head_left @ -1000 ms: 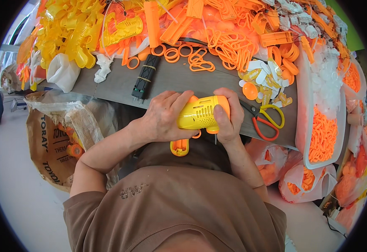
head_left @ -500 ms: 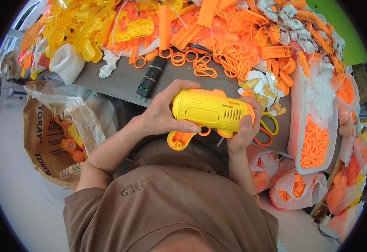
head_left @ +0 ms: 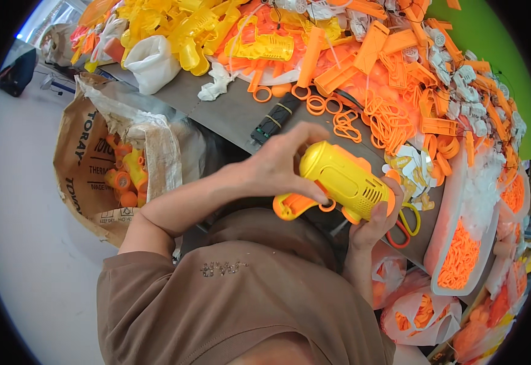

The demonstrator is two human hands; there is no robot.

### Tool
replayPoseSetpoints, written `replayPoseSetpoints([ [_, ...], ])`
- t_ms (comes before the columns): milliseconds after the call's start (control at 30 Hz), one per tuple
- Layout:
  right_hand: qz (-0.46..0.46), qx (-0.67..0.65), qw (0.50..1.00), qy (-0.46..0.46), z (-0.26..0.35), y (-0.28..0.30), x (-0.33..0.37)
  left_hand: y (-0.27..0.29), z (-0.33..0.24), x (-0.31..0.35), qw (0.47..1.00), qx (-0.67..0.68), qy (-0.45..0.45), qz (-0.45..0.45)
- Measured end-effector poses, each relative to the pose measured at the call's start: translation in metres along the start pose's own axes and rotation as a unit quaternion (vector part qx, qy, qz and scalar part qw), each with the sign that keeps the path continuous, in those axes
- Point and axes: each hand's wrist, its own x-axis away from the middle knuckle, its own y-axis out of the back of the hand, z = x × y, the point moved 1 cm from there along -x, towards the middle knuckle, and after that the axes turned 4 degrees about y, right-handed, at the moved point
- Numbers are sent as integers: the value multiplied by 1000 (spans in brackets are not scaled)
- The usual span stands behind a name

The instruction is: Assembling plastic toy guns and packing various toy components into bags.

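I hold a yellow plastic toy gun (head_left: 342,176) with an orange handle and trigger in front of my chest, above the near edge of the grey table (head_left: 229,109). My left hand (head_left: 283,161) grips its rear end and handle from the left. My right hand (head_left: 376,220) supports the vented body from below on the right, fingers curled around it.
Heaps of orange and yellow plastic parts, rings (head_left: 338,118) and yellow toy shells (head_left: 265,45) cover the table. A black block (head_left: 274,118) lies near the edge. Scissors (head_left: 404,226) sit by my right hand. A white tray of orange bits (head_left: 463,255) is right; a brown sack (head_left: 104,164) left.
The toy gun has been turned and tilted, its barrel end now pointing up-left. Both hands shifted around it, and the view swung so the table sits further up and right.
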Motion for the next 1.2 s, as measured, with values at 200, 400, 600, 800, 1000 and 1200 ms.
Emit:
replayPoseSetpoints([
  [200,-29,12,999,-26,-30,14,10,136,48,-8,915,-119,46,-383],
  [400,-46,2,998,-31,-31,11,6,185,75,14,885,-52,105,-451],
  [600,-45,-30,998,-41,-30,10,5,145,76,8,930,-69,83,-352],
  [800,-38,-19,999,-22,-28,14,7,112,74,-3,934,-229,82,-262],
  [1000,-37,-60,997,-42,-27,17,7,80,58,-11,941,-255,45,-216],
  [1200,-46,-117,990,-64,-24,17,5,42,32,-47,926,-303,-123,-186],
])
